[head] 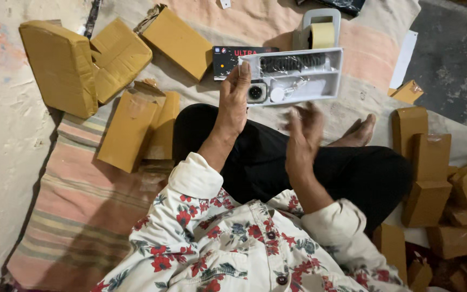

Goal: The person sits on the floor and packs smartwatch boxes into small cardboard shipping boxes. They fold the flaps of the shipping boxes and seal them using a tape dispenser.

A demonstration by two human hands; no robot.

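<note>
A striped woven cloth mat (77, 205) in faded pink, grey and cream covers the floor, with a rough whitewashed plaster surface (1, 140) showing patches of orange beside it. A dark grey concrete floor (455, 59) lies bare at the far corner under dim, warm light.

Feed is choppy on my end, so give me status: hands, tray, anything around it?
Left hand grips white tray at its left end. Right hand blurred, empty, below tray. Tape dispenser behind; brown boxes around.
</note>
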